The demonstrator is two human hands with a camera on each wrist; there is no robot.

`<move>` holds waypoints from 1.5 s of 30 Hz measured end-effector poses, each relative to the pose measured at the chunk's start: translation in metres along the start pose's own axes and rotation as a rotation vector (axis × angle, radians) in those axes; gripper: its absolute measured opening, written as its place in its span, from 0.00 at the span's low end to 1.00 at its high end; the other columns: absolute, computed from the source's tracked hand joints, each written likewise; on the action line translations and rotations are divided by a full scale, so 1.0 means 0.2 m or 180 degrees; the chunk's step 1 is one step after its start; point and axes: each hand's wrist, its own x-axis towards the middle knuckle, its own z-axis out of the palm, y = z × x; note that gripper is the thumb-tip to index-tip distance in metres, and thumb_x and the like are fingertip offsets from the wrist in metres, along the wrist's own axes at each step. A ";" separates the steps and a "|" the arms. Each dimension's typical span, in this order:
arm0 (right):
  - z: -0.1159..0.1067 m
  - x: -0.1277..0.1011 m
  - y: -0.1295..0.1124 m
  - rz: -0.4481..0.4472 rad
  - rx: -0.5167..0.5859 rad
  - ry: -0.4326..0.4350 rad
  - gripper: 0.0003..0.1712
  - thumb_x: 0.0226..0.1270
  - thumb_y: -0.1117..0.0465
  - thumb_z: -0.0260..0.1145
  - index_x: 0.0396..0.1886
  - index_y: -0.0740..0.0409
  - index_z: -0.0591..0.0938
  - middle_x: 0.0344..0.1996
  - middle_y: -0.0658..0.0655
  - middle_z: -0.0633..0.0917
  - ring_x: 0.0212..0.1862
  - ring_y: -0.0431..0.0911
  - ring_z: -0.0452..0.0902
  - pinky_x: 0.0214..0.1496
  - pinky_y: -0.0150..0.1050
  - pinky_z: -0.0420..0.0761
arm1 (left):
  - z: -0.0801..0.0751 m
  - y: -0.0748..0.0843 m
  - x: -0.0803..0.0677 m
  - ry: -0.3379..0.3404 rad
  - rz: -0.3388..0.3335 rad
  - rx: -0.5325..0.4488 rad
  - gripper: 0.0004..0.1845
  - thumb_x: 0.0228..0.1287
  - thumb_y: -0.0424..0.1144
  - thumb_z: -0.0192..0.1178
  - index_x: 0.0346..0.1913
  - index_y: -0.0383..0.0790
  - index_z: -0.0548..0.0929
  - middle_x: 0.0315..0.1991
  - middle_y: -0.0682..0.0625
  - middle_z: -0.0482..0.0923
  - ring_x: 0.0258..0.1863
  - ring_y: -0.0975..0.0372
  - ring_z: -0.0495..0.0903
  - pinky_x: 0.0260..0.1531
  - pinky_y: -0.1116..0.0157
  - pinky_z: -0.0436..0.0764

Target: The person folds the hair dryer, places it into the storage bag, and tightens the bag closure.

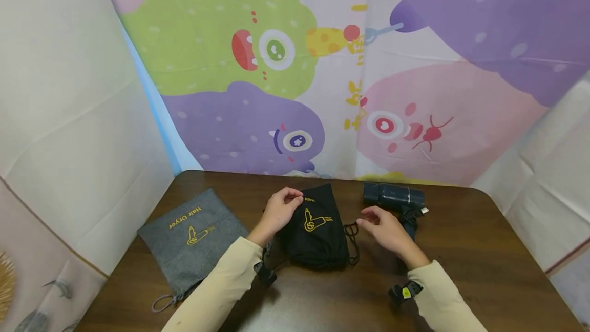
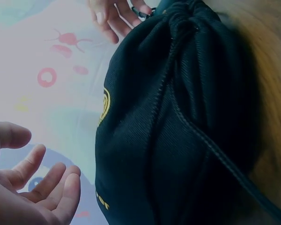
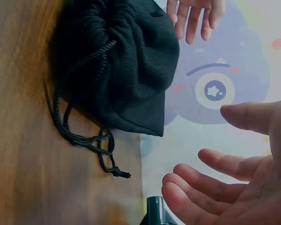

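Note:
A black drawstring bag point(image 1: 315, 234) point(image 2: 178, 131) point(image 3: 122, 61) with a gold hair-dryer logo lies closed at the middle of the brown table point(image 1: 484, 255). My left hand point(image 1: 282, 208) point(image 2: 42, 187) hovers by its far left corner with fingers loosely curled, holding nothing. Just right of the bag, my right hand point(image 1: 384, 229) point(image 3: 234, 187) hangs relaxed and empty near the bag's cord point(image 1: 352, 237) point(image 3: 84, 136). A black hair dryer point(image 1: 394, 195) point(image 3: 157, 211) lies just beyond the right hand.
A grey felt pouch point(image 1: 193, 237) marked "Hair Dryer" lies flat at the left of the table, its cord loop near the front edge. A cartoon-monster backdrop point(image 1: 295, 91) and white sheets wall in the back and sides.

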 end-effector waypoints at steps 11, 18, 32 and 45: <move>-0.09 -0.01 0.01 0.0003 -0.0170 0.0097 0.23 0.71 0.55 0.61 0.56 0.67 0.76 0.47 0.64 0.83 0.49 0.54 0.79 0.50 0.51 0.77 | 0.08 0.07 0.08 -0.0149 0.0168 0.0068 0.11 0.66 0.36 0.60 0.47 0.33 0.81 0.43 0.40 0.84 0.44 0.52 0.83 0.51 0.55 0.79; -0.13 -0.02 0.01 0.0007 -0.0245 0.0134 0.23 0.71 0.54 0.61 0.56 0.68 0.76 0.46 0.64 0.83 0.48 0.55 0.78 0.50 0.51 0.77 | 0.13 0.10 0.13 -0.0244 0.0092 0.0121 0.11 0.66 0.38 0.60 0.48 0.36 0.81 0.46 0.41 0.83 0.46 0.52 0.83 0.51 0.55 0.79; -0.19 -0.03 0.05 -0.0002 -0.0405 0.0259 0.24 0.71 0.53 0.61 0.55 0.70 0.76 0.44 0.66 0.83 0.47 0.56 0.79 0.51 0.54 0.77 | 0.23 0.14 0.19 -0.0563 -0.0061 0.0211 0.17 0.68 0.41 0.59 0.55 0.36 0.79 0.52 0.42 0.80 0.52 0.51 0.79 0.55 0.54 0.76; -0.24 -0.05 0.06 0.0034 -0.0467 0.0239 0.28 0.72 0.51 0.59 0.59 0.71 0.74 0.47 0.68 0.82 0.49 0.58 0.79 0.51 0.55 0.77 | 0.37 0.23 0.24 -0.0860 -0.0158 0.0241 0.19 0.69 0.44 0.58 0.56 0.37 0.78 0.53 0.42 0.79 0.54 0.52 0.77 0.55 0.55 0.75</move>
